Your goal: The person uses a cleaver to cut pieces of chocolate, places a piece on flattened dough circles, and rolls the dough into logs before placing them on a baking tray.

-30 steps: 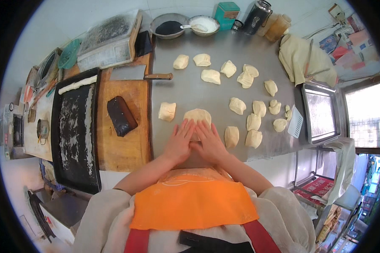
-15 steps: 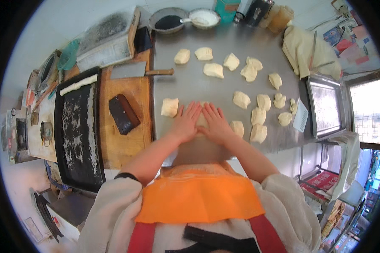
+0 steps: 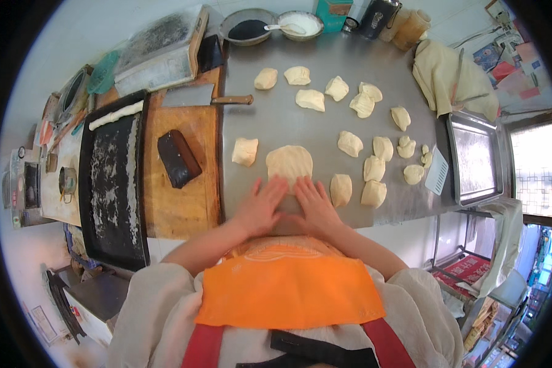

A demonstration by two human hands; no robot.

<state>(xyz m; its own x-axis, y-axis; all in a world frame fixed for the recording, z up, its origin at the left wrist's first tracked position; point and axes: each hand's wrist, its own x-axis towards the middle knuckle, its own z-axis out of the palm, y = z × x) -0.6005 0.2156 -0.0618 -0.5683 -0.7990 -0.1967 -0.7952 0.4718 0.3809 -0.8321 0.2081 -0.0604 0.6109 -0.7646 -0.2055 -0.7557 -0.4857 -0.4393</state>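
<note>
A flattened sheet of dough [image 3: 289, 161] lies on the metal worktop [image 3: 300, 132] in front of me. My left hand [image 3: 262, 207] rests with outstretched fingers on its near left edge. Beside it, my right hand [image 3: 314, 207] lies flat, fingertips on the near edge of the same sheet. Neither hand grips anything. One dough piece [image 3: 245, 151] sits left of the sheet, and another dough piece [image 3: 341, 189] is just right of my right hand. Several more lumps of dough [image 3: 310, 100] are scattered to the far side and right.
To the left, a wooden board [image 3: 181, 211] carries a cleaver [image 3: 190, 97] and a dark block-shaped object [image 3: 178, 159]. Beyond it is a black baking tray [image 3: 113, 190] with a dough strip [image 3: 116, 115]. A slotted white scraper [image 3: 436, 173] and metal tray [image 3: 475, 159] are right; bowls [image 3: 246, 40] stand behind.
Both hands have slid toward me over the dough. The flattened sheet, mostly covered by them before, now shows beyond my fingertips.
</note>
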